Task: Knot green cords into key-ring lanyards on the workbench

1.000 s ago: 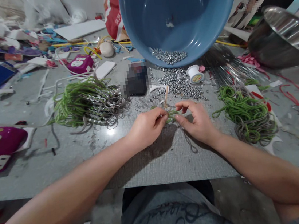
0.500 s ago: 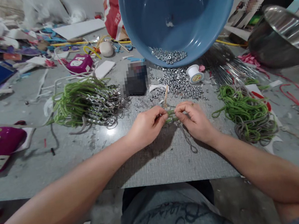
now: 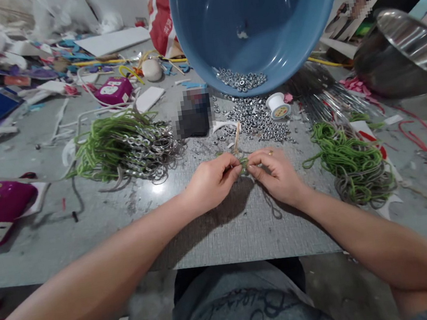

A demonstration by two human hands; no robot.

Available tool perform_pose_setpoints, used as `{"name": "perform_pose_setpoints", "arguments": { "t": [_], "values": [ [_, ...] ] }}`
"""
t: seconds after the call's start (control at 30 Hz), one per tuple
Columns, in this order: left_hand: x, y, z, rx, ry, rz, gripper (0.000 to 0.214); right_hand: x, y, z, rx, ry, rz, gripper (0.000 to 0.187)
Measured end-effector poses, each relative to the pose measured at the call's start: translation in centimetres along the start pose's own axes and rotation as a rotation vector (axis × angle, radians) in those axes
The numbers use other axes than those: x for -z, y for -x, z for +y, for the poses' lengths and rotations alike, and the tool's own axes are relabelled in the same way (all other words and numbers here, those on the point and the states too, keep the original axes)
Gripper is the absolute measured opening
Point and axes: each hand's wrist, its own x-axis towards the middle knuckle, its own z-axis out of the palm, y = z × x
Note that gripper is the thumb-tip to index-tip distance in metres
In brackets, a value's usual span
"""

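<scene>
Head view: the left hand (image 3: pixel 210 181) and the right hand (image 3: pixel 278 172) are meeting fingertip to fingertip just above the grey table (image 3: pixel 215 233), near the middle. Both are pinching one short green cord (image 3: pixel 243 163), thumb against forefinger on each side, so only a small knot of green is showing between them. Whether a nut is already sitting on it is hidden by the fingers. A thin grey tail (image 3: pixel 273 207) is lying on the table below the right hand. A wooden stick (image 3: pixel 237 137) is standing just beyond the fingertips.

Farther off, loose metal nuts (image 3: pixel 255 120) are spilling from the tipped blue basin (image 3: pixel 258 23), with a white spool (image 3: pixel 277 105) beside them. To the left a heap of green cords threaded with nuts (image 3: pixel 125 148) is lying; to the right a pile of bare green and grey cords (image 3: pixel 349 158) is waiting, and a steel bowl (image 3: pixel 407 50) is leaning at the far right.

Judging from the grip, the cord is small and springy, so a slackening pinch on either side could be letting it slip free or unravel. The right wrist is lying close to the grey tail, so a sideways drag could be snagging it.
</scene>
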Motion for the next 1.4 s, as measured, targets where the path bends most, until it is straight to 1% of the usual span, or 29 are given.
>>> {"name": "perform_pose_setpoints", "arguments": {
  "t": [0.2,0.3,0.37,0.47,0.57,0.63,0.7,0.83,1.0,1.17,1.3,1.4],
  "values": [
    [0.2,0.1,0.1,0.008,-0.016,-0.004,0.010,0.1,0.0,0.2,-0.034,-0.065,0.012,0.023],
    [0.2,0.0,-0.1,0.014,-0.020,0.000,0.011,0.1,0.0,0.4,-0.085,-0.127,0.056,0.027],
    [0.1,0.0,-0.2,0.013,-0.024,0.000,0.011,0.1,0.0,0.4,-0.087,-0.121,0.062,0.031],
    [0.0,0.0,-0.2,0.020,-0.024,-0.013,0.011,0.0,0.0,0.2,-0.007,0.012,0.019,0.037],
    [0.0,0.0,-0.1,0.022,-0.015,-0.016,0.013,-0.2,0.0,0.0,0.091,0.167,-0.010,0.031],
    [0.0,0.0,0.0,0.022,-0.013,-0.016,0.014,-0.2,-0.1,0.0,0.115,0.222,-0.025,0.031],
    [-0.1,0.0,0.0,0.025,-0.021,-0.021,0.014,-0.2,-0.2,0.0,0.103,0.240,-0.043,0.035],
    [-0.2,0.2,-0.2,0.032,-0.069,-0.025,0.012,-0.2,-0.3,0.0,0.069,0.213,-0.088,0.046],
    [-0.5,0.5,-0.6,-0.046,-0.179,-0.032,0.019,-0.1,-0.2,0.1,0.044,0.131,-0.123,0.050],
    [-0.5,0.7,-0.7,-0.112,-0.273,0.010,0.028,0.2,-0.3,-0.3,0.000,0.072,-0.121,0.048],
    [-0.4,0.7,-0.8,-0.132,-0.297,0.040,0.029,0.5,-0.3,-0.4,-0.009,0.027,-0.116,0.043],
    [-0.5,0.7,-1.0,-0.139,-0.309,0.062,0.028,0.5,-0.2,-0.3,-0.012,0.015,-0.107,0.036]
  ]
}}
